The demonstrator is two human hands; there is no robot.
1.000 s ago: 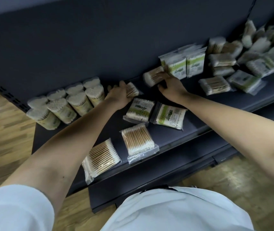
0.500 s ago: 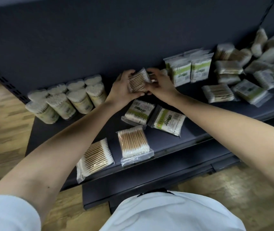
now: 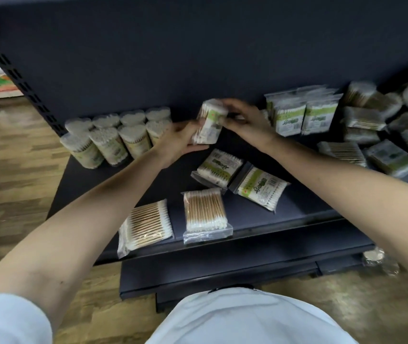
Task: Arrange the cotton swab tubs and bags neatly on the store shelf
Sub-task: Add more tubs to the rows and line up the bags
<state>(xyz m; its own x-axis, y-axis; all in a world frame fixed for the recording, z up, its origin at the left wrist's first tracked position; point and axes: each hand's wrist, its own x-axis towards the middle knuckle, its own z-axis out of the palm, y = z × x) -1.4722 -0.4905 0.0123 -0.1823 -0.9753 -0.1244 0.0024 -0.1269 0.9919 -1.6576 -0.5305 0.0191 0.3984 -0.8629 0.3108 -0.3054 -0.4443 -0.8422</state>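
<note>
Though blurred, a green-labelled swab bag (image 3: 209, 122), upright in the grip of left hand (image 3: 176, 142) and right hand (image 3: 245, 118).

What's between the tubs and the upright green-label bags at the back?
In the head view, the left hand and right hand hold a swab bag between the tubs and upright bags.

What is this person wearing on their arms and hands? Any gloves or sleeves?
No gloves: the left hand and right hand are bare, with no watch or ring that the blur lets me see. The forearms are uncovered. A short white sleeve covers the left upper arm, matching the white shirt at the bottom; the right sleeve is out of view.
</note>
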